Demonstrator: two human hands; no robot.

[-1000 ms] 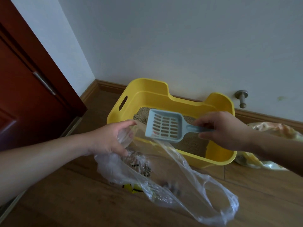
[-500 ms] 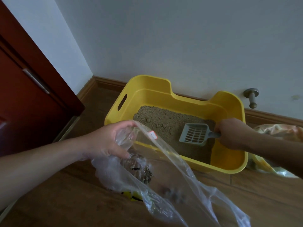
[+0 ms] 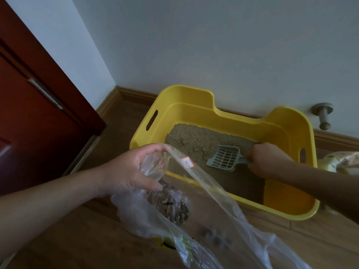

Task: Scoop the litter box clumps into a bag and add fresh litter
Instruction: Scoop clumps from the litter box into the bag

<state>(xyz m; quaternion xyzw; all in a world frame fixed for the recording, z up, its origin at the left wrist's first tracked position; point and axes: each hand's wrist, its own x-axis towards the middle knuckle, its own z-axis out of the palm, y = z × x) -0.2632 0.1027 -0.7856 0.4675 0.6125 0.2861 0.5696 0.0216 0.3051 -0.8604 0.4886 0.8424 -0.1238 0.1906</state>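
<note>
The right hand (image 3: 266, 159) is closed around the handle of the scoop (image 3: 223, 158), whose long axis points toward nine o'clock across the litter (image 3: 196, 140). The bag (image 3: 174, 191), its mouth pinched up by the left hand (image 3: 126, 171), waits at seven o'clock from the scoop

Scoop (image 3: 223, 159) lowered from above bag into litter box (image 3: 272, 121), resting on litter (image 3: 196, 140)

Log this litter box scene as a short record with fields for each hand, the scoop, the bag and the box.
left hand: holds the clear plastic bag open by its rim
right hand: grips the scoop handle
scoop: grey, slotted, down on the litter
bag contents: dark clumps already inside
litter box: yellow, on the wood floor by the wall
</note>
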